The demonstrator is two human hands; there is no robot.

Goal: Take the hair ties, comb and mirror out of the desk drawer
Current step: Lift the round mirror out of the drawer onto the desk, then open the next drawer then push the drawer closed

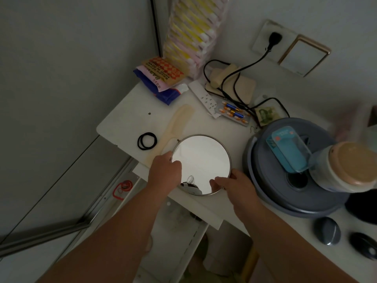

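A round metal-rimmed mirror [201, 160] lies face up at the front edge of the white desk [126, 117]. My left hand [164, 172] grips its left rim and my right hand [234, 185] grips its lower right rim. Black hair ties [147, 141] lie looped on the desk to the left of the mirror. A cream comb [175, 124] lies slanted between the hair ties and the mirror, its near end under the mirror's edge. The open drawer [179, 227] sits below my arms.
A grey round appliance [289, 193] with a blue box on it stands right of the mirror. Behind are pill blisters [234, 114], a white remote [202, 97], black cables, snack packets [161, 78] and a jar [350, 166]. Red bands [122, 188] lie at the drawer's left side.
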